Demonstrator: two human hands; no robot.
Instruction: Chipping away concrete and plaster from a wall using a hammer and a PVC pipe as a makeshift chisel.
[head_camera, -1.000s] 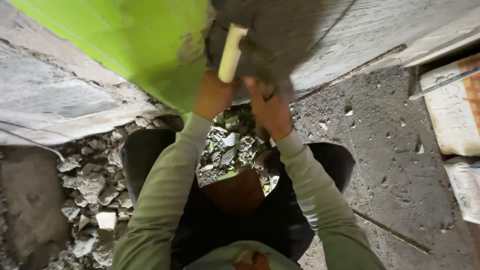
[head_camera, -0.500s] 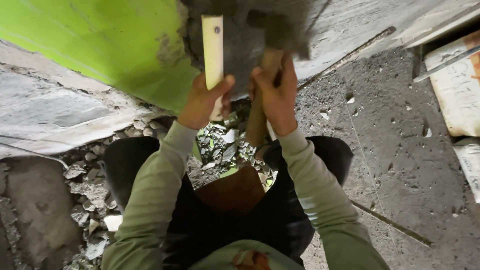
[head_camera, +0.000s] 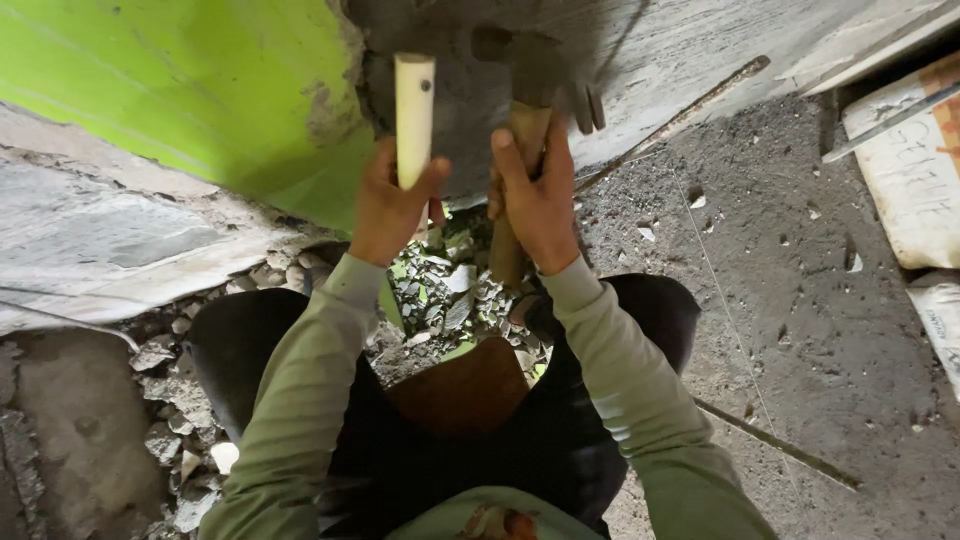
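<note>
Green-painted wall (head_camera: 180, 90), grey concrete floor (head_camera: 780, 300), scattered rubble (head_camera: 450, 290).

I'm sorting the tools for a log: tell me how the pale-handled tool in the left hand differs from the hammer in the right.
The pale-handled tool has a smooth cream shaft; the hammer has a brown wooden handle. The hammer shows a dark claw head, while the pale tool's working end is hidden against the grey wall. The left hand grips its tool low; the right hand grips mid-handle. Both point up at the wall.

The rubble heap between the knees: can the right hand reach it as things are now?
Probably not at once. The right hand is closed around the wooden hammer handle, raised at the wall above the rubble heap. Nothing blocks the way down, but its grip is occupied.
</note>
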